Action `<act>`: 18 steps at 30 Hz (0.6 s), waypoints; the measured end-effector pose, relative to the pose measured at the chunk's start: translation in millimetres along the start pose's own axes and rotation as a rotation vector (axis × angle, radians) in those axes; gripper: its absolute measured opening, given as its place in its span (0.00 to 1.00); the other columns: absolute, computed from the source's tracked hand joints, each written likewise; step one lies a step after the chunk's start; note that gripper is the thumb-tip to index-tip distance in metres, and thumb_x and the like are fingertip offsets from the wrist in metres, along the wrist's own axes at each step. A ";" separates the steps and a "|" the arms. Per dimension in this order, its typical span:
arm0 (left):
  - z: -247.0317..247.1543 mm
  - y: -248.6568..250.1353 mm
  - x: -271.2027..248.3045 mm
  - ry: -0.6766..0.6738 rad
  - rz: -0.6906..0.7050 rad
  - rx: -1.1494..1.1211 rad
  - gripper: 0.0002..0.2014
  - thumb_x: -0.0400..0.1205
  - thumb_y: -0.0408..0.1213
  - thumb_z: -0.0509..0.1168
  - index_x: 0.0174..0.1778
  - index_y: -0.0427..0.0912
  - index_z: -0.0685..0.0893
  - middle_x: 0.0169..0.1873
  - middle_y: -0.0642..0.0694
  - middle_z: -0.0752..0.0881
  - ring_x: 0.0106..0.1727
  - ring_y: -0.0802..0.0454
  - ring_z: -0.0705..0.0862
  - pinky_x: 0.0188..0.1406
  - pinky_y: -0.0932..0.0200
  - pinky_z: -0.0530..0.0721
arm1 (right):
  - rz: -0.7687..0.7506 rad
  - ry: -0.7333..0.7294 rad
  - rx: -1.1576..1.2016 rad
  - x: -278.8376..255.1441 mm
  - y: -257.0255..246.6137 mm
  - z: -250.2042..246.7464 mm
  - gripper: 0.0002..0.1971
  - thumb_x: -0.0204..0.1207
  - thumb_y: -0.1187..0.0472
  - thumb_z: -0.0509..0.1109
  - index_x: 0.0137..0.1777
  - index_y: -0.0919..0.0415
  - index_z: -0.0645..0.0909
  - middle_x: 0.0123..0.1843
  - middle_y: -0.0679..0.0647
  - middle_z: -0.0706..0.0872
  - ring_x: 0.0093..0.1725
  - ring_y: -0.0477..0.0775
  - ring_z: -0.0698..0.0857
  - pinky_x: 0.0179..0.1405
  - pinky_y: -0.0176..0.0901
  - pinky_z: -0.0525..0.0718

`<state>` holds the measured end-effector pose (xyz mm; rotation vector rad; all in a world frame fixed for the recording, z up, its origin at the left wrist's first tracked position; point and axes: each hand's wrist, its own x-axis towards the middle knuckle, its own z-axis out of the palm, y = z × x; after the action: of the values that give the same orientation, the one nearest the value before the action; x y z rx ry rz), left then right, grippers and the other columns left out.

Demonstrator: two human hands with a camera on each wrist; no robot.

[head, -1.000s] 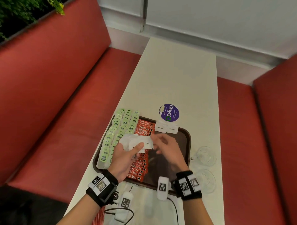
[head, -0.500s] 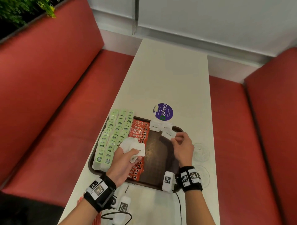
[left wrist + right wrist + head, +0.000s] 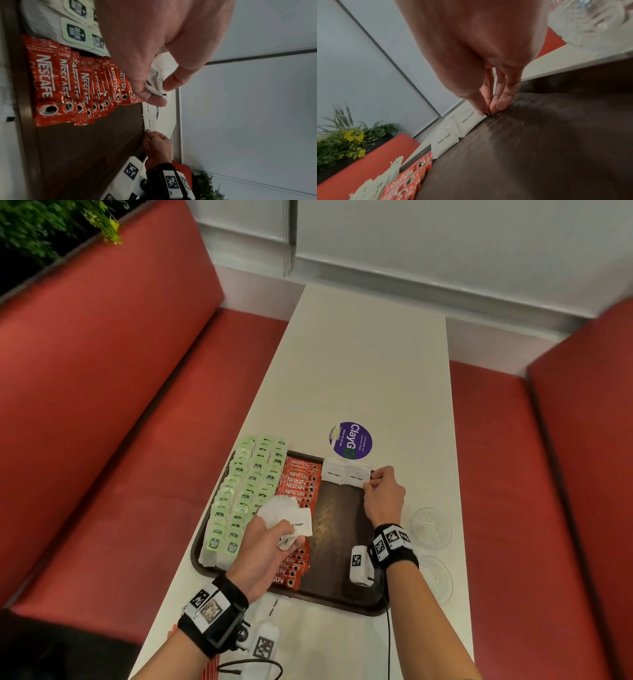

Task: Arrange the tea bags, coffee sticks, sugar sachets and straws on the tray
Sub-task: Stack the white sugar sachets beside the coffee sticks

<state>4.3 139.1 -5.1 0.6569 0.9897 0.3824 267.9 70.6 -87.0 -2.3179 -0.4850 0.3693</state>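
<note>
Here, my right hand [image 3: 382,494] pinches a sugar sachet [image 3: 356,477] down at the tray's [image 3: 337,587] far rim.
My left hand [image 3: 265,542] clutches a loose bunch of sachets [image 3: 287,517] above the coffee sticks [image 3: 297,487]; I judge one could slip out and disturb that row.

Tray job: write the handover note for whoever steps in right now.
Left hand: grips a bunch of sugar sachets above the coffee sticks.
Right hand: fingertips pinch the end sachet of the row at the tray's far edge.
Done: tea bags in rows on the tray's left side, coffee sticks in a column beside them, a short row of sachets laid at the far edge.
Left: lay out the sachets in the left hand, plus one sachet on the table near the tray. No straws are clearly visible; red-striped items at the table's near edge may be them.
</note>
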 end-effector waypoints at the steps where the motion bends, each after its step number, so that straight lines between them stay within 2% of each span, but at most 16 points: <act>1: 0.4 -0.1 0.5 0.003 -0.001 -0.001 0.19 0.86 0.20 0.68 0.72 0.36 0.76 0.71 0.32 0.85 0.73 0.33 0.86 0.66 0.41 0.92 | -0.014 0.005 -0.012 0.3 0.9 1.3 0.10 0.84 0.70 0.74 0.58 0.58 0.78 0.47 0.55 0.89 0.50 0.59 0.86 0.54 0.54 0.87; 6: 4.0 1.9 -0.1 0.001 0.006 -0.008 0.16 0.86 0.20 0.67 0.68 0.37 0.79 0.70 0.32 0.86 0.73 0.30 0.85 0.55 0.49 0.95 | -0.040 0.023 -0.040 -0.4 2.0 4.3 0.08 0.84 0.68 0.72 0.57 0.59 0.77 0.47 0.56 0.89 0.49 0.61 0.87 0.48 0.49 0.82; 8: 4.4 2.3 0.1 0.002 0.005 -0.017 0.17 0.86 0.20 0.67 0.70 0.36 0.78 0.70 0.32 0.86 0.72 0.31 0.86 0.55 0.49 0.95 | -0.041 0.024 -0.041 -0.5 1.1 4.7 0.09 0.83 0.65 0.74 0.56 0.59 0.76 0.50 0.57 0.88 0.49 0.60 0.85 0.48 0.48 0.78; 12: 4.8 3.0 -0.4 -0.002 0.012 -0.020 0.16 0.86 0.19 0.67 0.67 0.38 0.78 0.70 0.32 0.86 0.72 0.31 0.86 0.55 0.49 0.95 | -0.033 0.012 -0.075 -1.6 0.3 7.1 0.15 0.80 0.60 0.80 0.56 0.58 0.74 0.50 0.56 0.86 0.49 0.58 0.82 0.47 0.47 0.73; 15: 6.0 4.0 0.0 -0.010 0.015 -0.026 0.17 0.86 0.19 0.67 0.70 0.37 0.79 0.70 0.32 0.86 0.72 0.31 0.86 0.53 0.52 0.95 | -0.039 0.004 -0.098 -1.1 3.4 11.1 0.16 0.80 0.60 0.81 0.57 0.59 0.75 0.52 0.57 0.86 0.51 0.58 0.81 0.49 0.48 0.75; 18: 7.2 5.8 0.7 -0.033 0.035 -0.035 0.20 0.86 0.19 0.67 0.74 0.38 0.80 0.70 0.34 0.88 0.72 0.33 0.86 0.55 0.50 0.94 | -0.031 0.001 -0.106 -1.9 5.0 12.9 0.15 0.80 0.61 0.81 0.57 0.59 0.76 0.53 0.58 0.86 0.53 0.62 0.85 0.50 0.50 0.79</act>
<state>10.8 141.4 1.1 0.6478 0.9386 0.4177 262.3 74.2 -99.3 -2.4100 -0.5510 0.3351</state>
